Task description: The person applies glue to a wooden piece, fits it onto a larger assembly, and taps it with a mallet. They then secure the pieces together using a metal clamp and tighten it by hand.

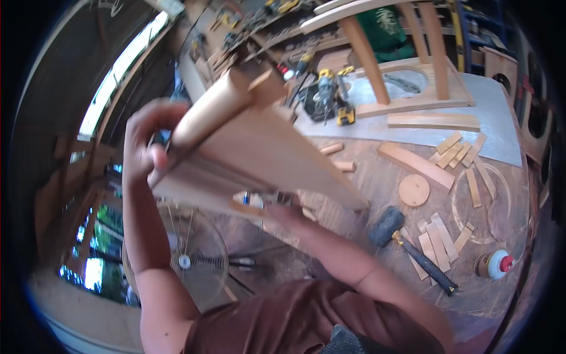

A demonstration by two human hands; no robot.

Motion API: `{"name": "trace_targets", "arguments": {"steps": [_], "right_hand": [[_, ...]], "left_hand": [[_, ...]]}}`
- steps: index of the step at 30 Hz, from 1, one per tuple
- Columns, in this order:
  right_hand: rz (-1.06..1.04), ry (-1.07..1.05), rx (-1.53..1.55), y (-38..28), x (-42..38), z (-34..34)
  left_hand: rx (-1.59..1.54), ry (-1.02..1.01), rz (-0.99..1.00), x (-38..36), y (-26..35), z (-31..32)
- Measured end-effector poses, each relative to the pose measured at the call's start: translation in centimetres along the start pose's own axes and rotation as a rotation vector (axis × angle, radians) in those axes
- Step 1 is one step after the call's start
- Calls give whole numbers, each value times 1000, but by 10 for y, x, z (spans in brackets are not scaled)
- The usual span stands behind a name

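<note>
A large wooden assembly (253, 147), a broad tapering panel with a thick rounded bar (215, 106) along its upper end, is tilted up in front of me and blurred by motion. My left hand (150, 138) curls its fingers and thumb around the left end of that bar. Low at the panel's near edge is my right hand (286, 212), with its fingers closed and partly hidden. A small greyish thing with a blue spot shows beside it, too smeared to name. Just right of the panel, a black rubber mallet (415, 251) lies on the wooden worktable (354, 259).
Thin wood strips (436, 242), a round wooden disc (414, 190) and a glue bottle (495, 264) lie to the right. Farther back are yellow-black power drills (324, 97) and an upturned stool frame (407, 106), with a person in green behind it. A fan (184, 261) stands lower left.
</note>
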State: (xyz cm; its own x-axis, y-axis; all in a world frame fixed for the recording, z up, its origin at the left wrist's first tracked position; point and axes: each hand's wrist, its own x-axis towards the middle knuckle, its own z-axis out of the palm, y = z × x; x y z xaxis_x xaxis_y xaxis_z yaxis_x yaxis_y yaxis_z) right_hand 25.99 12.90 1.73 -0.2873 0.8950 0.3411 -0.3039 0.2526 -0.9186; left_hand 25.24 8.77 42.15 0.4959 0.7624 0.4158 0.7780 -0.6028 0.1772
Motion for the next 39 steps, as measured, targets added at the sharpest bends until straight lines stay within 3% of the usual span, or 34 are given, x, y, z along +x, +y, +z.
{"name": "trace_targets", "arguments": {"steps": [1,3,7,11,13,14,15,17,19,23,24,25,26,29,33,36,39], "right_hand": [[83,-34,-93,-8,2,-5],[-98,-30,-642,-29,14,-17],[-29,72,-513,-44,19,-20],[-124,203,-596,-34,30,-16],[0,179,-614,-56,28,-21],[221,63,-625,-71,30,-24],[229,71,-630,-69,31,-22],[59,152,-662,-58,30,-22],[192,30,-690,-49,38,-27],[237,76,-728,-34,49,-32],[164,92,-633,-34,48,-32],[89,113,-541,-36,47,-33],[-2,140,-528,-39,47,-34],[44,103,-514,-62,43,-32],[84,252,-599,-69,36,-20],[-67,509,-575,-59,26,-3],[-36,622,-772,-43,5,1]], "left_hand": [[-30,49,-64,-1,-5,4],[-53,71,-45,0,-17,2],[-14,-137,-153,-15,-61,-9],[71,-150,-110,-7,-72,-6],[107,-160,-109,-4,-76,-5],[101,-155,-112,-2,-75,-4],[93,-153,-115,-1,-73,-3],[106,-83,10,-1,-75,1],[106,-96,1,1,-77,1],[173,-59,28,4,-84,4],[143,-15,132,1,-81,3],[170,-40,16,-1,-76,4],[231,-74,54,-3,-63,-6],[192,-86,121,-1,-77,-11],[225,-50,140,-9,-79,-14],[212,-56,141,-19,-76,-18],[163,-90,159,-21,-80,-22]]}}
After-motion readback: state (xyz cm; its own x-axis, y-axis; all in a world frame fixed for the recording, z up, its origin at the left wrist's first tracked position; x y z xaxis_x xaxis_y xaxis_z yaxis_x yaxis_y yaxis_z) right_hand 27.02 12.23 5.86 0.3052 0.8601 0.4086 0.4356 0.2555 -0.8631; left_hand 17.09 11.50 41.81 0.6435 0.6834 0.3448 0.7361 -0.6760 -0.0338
